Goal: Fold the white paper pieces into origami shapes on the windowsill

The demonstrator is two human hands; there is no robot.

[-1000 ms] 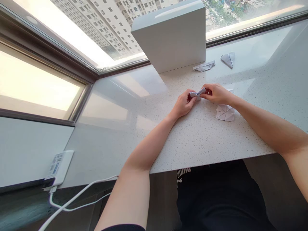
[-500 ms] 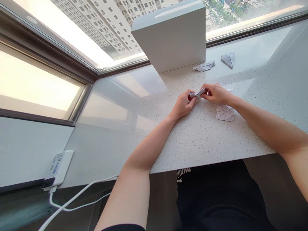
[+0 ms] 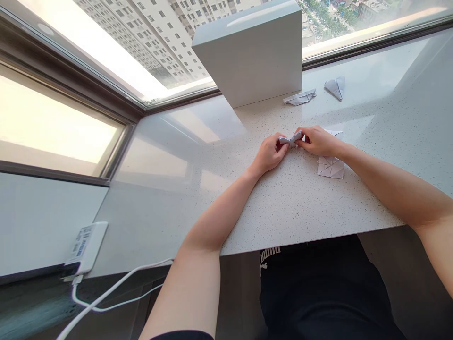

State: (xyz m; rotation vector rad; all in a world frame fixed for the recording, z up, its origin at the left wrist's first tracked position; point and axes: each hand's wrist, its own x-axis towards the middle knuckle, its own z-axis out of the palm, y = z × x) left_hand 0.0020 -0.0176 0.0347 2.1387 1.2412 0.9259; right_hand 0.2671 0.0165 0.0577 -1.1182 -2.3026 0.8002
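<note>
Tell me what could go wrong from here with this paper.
The small folded paper is pinched between the left hand and the right hand, so a hard squeeze might crumple or tear it. The creased paper square lies right by the right wrist, where a small arm movement could drag or bend it. The two other folded papers look out of the way.

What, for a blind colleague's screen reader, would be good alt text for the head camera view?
The left hand and right hand pinch a small folded paper piece over a speckled white countertop, beside a creased paper square. Two more folded papers lie near a white box, by a window.
</note>
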